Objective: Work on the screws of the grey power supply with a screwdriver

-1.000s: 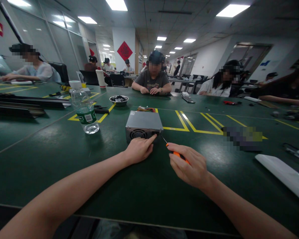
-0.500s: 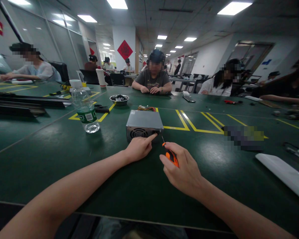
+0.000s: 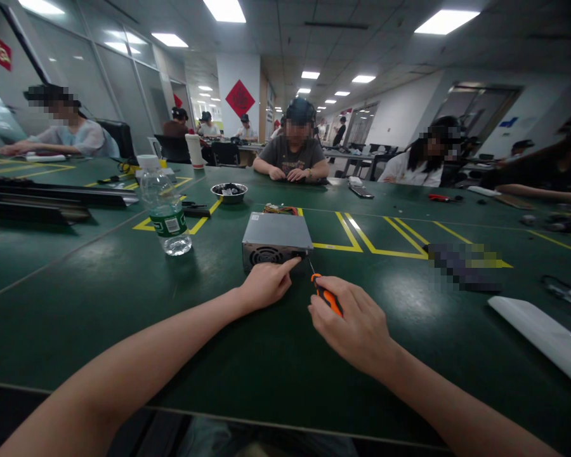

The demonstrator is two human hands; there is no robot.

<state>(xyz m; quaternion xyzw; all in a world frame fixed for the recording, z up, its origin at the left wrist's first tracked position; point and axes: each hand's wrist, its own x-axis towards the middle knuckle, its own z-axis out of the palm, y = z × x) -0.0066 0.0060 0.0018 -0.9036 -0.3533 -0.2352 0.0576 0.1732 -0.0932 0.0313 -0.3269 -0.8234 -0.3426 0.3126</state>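
Note:
A grey computer power supply (image 3: 278,230) lies on the green table, its fan grille and socket side facing me. My left hand (image 3: 268,284) is in front of it. The index finger is stretched out, its tip at the dark socket on the right of that face; the other fingers curl loosely, with nothing visible in them. In my right hand (image 3: 349,317) is an orange and black screwdriver (image 3: 330,299). Its thin shaft points up and left to the casing's lower right corner. Whether the tip sits in a screw is too small to tell.
Left of the power supply stands a water bottle (image 3: 166,216). Behind are a metal bowl (image 3: 229,192) of small parts and a white cup (image 3: 195,152). Black metal rails (image 3: 38,200) lie far left, a white panel (image 3: 542,339) at right. A person (image 3: 292,152) sits opposite.
My right hand and the screwdriver have shifted slightly right and down, and the handle has turned a little. My left fingertip stays at the socket. The view has tilted slightly.

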